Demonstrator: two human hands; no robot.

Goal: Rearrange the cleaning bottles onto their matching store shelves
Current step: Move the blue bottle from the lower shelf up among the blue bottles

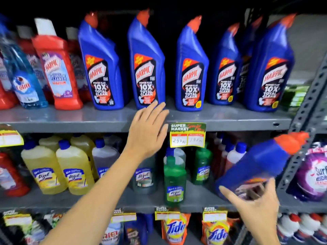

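Observation:
Several blue Harpic bottles (146, 64) with orange caps stand in a row on the upper grey shelf (70, 119). My left hand (146, 131) reaches up to that shelf's front edge, fingers apart, its fingertips at the base of the second blue bottle. My right hand (256, 202) holds another blue Harpic bottle (261, 161) by its base at the lower right, tilted with the orange cap pointing up and right. Red Harpic bottles (56, 68) and a light blue Colin bottle (23, 75) stand at the upper shelf's left end.
The middle shelf (194, 195) carries yellow, grey and green Lizol bottles (74, 167). A price tag (187, 135) hangs from the upper shelf edge. Tide packs (175, 228) sit below. A perforated grey upright (307, 106) bounds the right side, with a purple Surf pack (315, 174) beyond.

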